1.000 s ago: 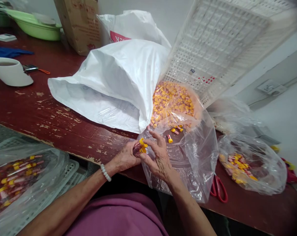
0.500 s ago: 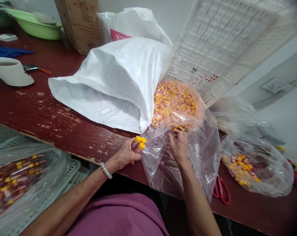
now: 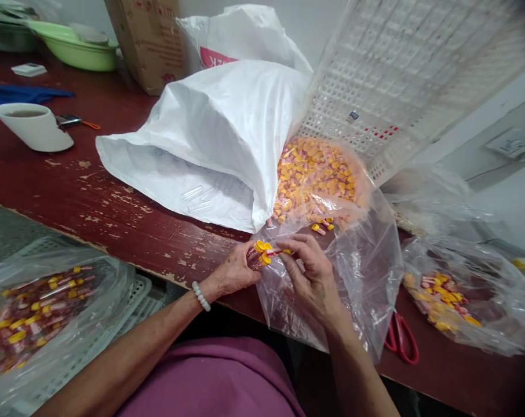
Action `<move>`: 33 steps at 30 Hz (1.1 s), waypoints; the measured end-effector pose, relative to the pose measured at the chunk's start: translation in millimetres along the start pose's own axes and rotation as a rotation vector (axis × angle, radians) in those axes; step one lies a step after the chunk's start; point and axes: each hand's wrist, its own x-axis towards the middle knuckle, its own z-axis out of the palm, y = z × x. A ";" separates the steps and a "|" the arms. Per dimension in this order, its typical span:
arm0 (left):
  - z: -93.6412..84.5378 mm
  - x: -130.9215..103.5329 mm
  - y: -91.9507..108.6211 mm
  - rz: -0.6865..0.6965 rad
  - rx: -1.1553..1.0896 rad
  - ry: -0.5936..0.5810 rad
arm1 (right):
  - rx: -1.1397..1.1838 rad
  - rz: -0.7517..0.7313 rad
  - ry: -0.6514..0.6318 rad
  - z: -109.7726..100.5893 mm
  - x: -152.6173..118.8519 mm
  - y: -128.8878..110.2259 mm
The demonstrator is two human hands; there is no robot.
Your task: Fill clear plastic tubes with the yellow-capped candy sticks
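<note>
My left hand [image 3: 234,271], closed, grips a small bunch of clear tubes [image 3: 261,253] with yellow caps and reddish contents, at the table's front edge. Right beside their caps, my right hand [image 3: 310,272] pinches a small yellow-ended stopper [image 3: 284,251] with a pale red-and-white stem, which points at the tubes. Whether the stem touches or enters a tube I cannot tell. Beyond my hands, a clear plastic bag [image 3: 332,272] holds a heap of the same yellow stoppers [image 3: 317,174]. A few loose stoppers [image 3: 322,226] lie at its mouth.
A white sack [image 3: 228,133] lies open with clear empty tubes [image 3: 197,197] inside. At left is a crate [image 3: 136,295] with bagged, capped tubes [image 3: 36,318]. Red-handled scissors [image 3: 404,341] and another stopper bag [image 3: 484,289] are at right. A white cup [image 3: 34,130] stands far left.
My right hand has come back from the stopper heap toward my left hand, now with a stopper between its fingers. The left hand still holds the tubes; the view has shifted slightly.
</note>
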 end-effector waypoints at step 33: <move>-11.4 -24.3 4.8 -0.348 -0.681 -0.040 | -0.176 -0.234 -0.139 71.6 -10.6 -0.2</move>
